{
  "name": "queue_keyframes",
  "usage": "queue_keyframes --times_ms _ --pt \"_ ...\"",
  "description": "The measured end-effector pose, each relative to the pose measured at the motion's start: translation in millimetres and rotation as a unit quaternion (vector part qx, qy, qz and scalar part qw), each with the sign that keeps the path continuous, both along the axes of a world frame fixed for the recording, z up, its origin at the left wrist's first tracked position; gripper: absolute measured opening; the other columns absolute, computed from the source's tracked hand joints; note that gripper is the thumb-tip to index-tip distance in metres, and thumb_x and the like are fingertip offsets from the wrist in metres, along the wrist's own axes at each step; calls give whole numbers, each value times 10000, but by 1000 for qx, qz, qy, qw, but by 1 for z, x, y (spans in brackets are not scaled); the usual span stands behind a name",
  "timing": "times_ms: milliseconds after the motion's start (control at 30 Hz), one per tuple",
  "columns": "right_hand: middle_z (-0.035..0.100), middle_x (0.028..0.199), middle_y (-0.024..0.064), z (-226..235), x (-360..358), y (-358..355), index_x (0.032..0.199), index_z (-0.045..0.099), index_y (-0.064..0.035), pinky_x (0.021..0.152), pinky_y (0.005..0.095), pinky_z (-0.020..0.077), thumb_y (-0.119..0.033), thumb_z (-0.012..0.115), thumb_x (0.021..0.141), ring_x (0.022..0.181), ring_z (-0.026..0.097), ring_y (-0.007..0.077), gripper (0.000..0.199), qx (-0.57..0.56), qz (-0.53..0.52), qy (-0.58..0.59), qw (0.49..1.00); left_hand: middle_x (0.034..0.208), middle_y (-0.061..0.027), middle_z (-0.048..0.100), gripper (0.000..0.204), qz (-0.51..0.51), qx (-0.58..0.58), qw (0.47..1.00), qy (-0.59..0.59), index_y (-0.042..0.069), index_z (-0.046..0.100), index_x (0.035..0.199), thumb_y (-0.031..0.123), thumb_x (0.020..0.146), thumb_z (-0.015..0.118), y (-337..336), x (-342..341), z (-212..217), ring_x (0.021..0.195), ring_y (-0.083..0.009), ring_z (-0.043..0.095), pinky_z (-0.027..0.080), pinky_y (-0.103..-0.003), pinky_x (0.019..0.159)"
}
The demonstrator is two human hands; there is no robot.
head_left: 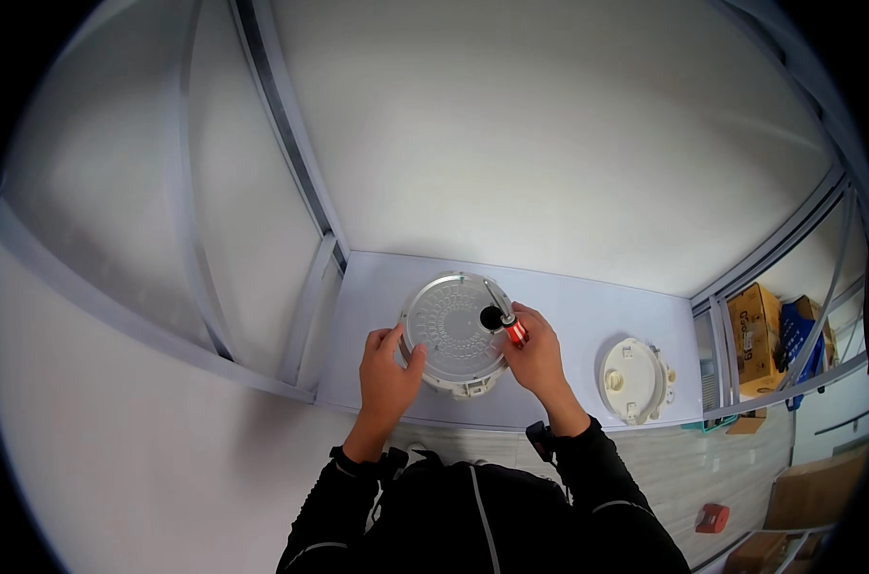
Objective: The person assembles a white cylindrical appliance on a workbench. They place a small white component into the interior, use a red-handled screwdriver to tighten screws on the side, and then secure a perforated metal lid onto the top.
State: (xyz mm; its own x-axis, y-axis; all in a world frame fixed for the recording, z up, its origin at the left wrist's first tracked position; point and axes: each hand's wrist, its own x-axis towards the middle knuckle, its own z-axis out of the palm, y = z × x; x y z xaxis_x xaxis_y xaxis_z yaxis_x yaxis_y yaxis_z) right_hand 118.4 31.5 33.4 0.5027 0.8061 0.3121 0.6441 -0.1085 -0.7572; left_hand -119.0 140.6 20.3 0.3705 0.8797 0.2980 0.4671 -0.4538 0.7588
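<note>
A round, flat housing with a clear patterned face and a pale rim lies on the table in front of me. At its left edge, my left hand grips the rim, thumb over the face and fingers along the side. A screwdriver with a red handle and a metal shaft is held in my right hand. Its shaft slants up and to the left above the housing's right side, beside a dark round spot. The right fingertips are partly hidden by the handle.
To the right on the pale table lies a cream round plastic part with tabs along its side. Metal frame posts stand at the left. Beyond the right frame are cardboard boxes, and a red object on the floor.
</note>
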Motion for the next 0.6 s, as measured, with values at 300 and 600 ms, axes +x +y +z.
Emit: queue_keyframes --times_ms 300,600 --pt "715 1333 225 6 3 1 1090 736 -21 944 497 587 -52 713 805 1167 703 422 287 -52 6 -84 995 1313 -225 614 538 -13 -17 1000 16 -73 650 1367 213 928 775 1 4 -3 1153 -399 675 576 -457 960" --pt "763 1151 137 -16 11 -8 1360 681 20 804 338 598 -92 727 953 906 749 197 425 -35 -3 61 997 1385 -228 558 570 -30 -52 997 -51 -67 595 1448 266 1011 742 -3 1 -18 1234 -374 614 525 -439 1047"
